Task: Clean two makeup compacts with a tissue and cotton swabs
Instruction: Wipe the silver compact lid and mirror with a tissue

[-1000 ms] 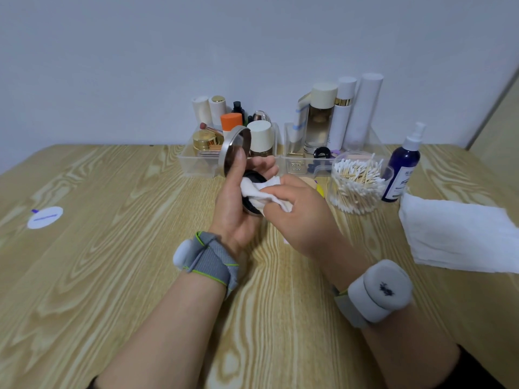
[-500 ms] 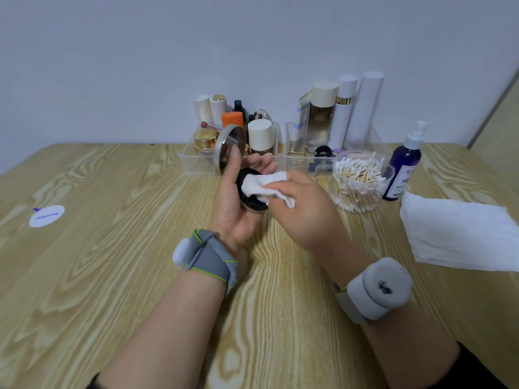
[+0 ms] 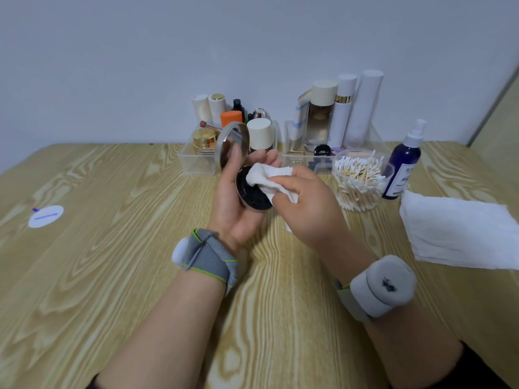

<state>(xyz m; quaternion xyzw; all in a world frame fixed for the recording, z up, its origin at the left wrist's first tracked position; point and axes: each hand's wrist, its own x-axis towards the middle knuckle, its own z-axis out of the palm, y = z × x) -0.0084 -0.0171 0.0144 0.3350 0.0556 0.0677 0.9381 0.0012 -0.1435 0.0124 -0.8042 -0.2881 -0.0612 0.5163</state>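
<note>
I see the left hand (image 3: 238, 217) raised palm-up over the table (image 3: 112, 276). Its thumb lies up along the open compact (image 3: 248, 193) and its fingers curl behind the black base, with the mirrored lid (image 3: 234, 144) standing toward 12 o'clock. The right hand (image 3: 306, 209) sits at 4 o'clock of the compact, back toward me, fingers bunched round a white tissue (image 3: 269, 178) pressed into the base. The hands meet at the compact, mid-frame. The tissue covers much of the pan and buries the right fingertips, so I cannot tell what they touch. The cotton swabs (image 3: 358, 181) stand in a jar at 3 o'clock of the hands.
</note>
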